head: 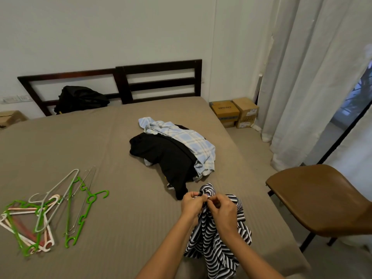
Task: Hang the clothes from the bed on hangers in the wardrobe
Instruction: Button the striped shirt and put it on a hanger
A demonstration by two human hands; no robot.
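The striped shirt (pixel 217 234) is pinched by the left hand (pixel 192 203) and right hand (pixel 222 213); hangers (pixel 50 210) lie well apart on the bed (pixel 120 228), and a clothes pile (pixel 173 154) lies just beyond.

Cardboard box (pixel 224 111) by bed (pixel 120 198): print reads roughly "SPINNY".

Black and white stripes on the top (pixel 213 244); pale blue checks on the shirt (pixel 193 143); plain black garment (pixel 167 156) beneath; grey-brown sheet (pixel 124 228); green, white and pink hangers (pixel 42 213); brown chair (pixel 322 198); dark headboard (pixel 161 66).
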